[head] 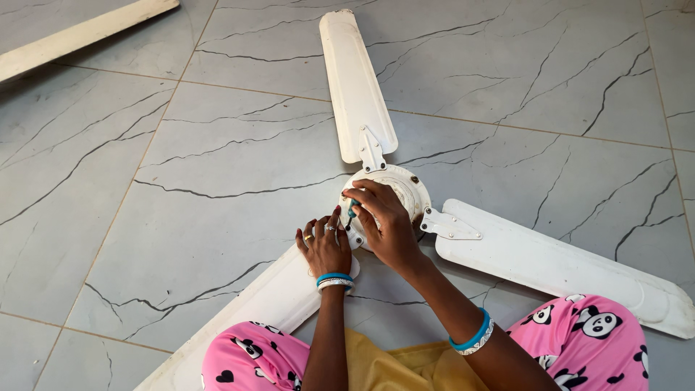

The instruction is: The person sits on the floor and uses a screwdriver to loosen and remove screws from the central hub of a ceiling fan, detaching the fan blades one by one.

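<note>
Knees: the person sits on the floor, and the two knees in pink trousers (579, 340) with small panda pictures show at the bottom edge; a yellow cloth (384, 366) lies between them.
Wrists: each wrist wears a blue bangle and a white bangle.
Left hand: the left hand (326, 246) rests on the root of the near-left blade (275, 300), just beside the hub. The fingers (322, 230) are bent and close together, pressing down on the blade root; rings show on two of them. It is not possible to see if they hold any small thing under them.
Right hand: the right hand (387, 224) lies over the near side of the hub. Its fingers are curled shut around a small tool with a blue-green handle (352, 210), which stands almost upright, with its tip down at the place where the near-left blade joins the hub.
Ceiling fan: the white ceiling fan (402, 185) lies flat on the floor, directly in front of the knees. Its round hub is partly covered by the right hand.
Blades: three white blades go out from the hub. One goes down-left past the left knee, one goes right (565, 268) past the right knee, and one goes far away to the top (355, 87). Metal brackets join the far and right blades to the hub.
Floor: grey tiles (181, 145) with dark vein lines.
Far corner: a long white board (79, 32) lies at the top left, well apart from the fan.
</note>
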